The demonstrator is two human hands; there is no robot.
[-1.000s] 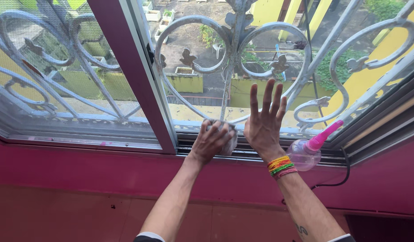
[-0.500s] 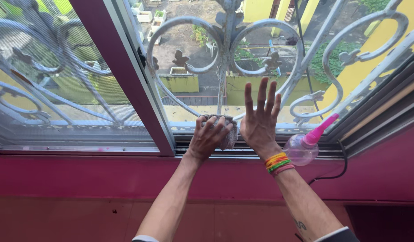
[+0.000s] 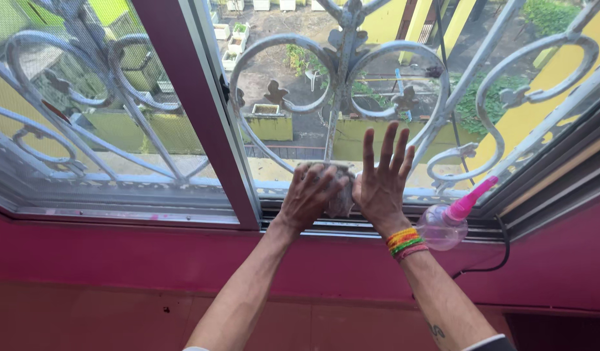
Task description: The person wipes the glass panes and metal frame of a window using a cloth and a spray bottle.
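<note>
A grey cloth (image 3: 341, 195) sits bunched against the lower part of the window pane (image 3: 280, 84), just above the sill track, pinned there by the left hand (image 3: 309, 195). That hand's fingers curl over the cloth and press it to the glass — a closed, gripping hold. Just beside it, touching the cloth's right edge, the right hand (image 3: 381, 182) lies flat on the pane with all its fingers spread wide and pointing up, holding nothing. A stack of orange, yellow, green and red bangles (image 3: 405, 242) rings the right wrist.

Near that wrist, on the sill at the right, a small clear spray bottle (image 3: 443, 226) leans to the right — its nozzle cap (image 3: 470, 198) is bright pink and points up toward the frame. No label shows on it. A black cable (image 3: 501, 250) runs down the wall just past the bottle.

Behind the glass stands a white-painted iron grille (image 3: 342, 52) of scrolls and rings. A dark maroon window post (image 3: 196, 110) splits the panes, and the wall (image 3: 118, 260) below the sill is magenta.
</note>
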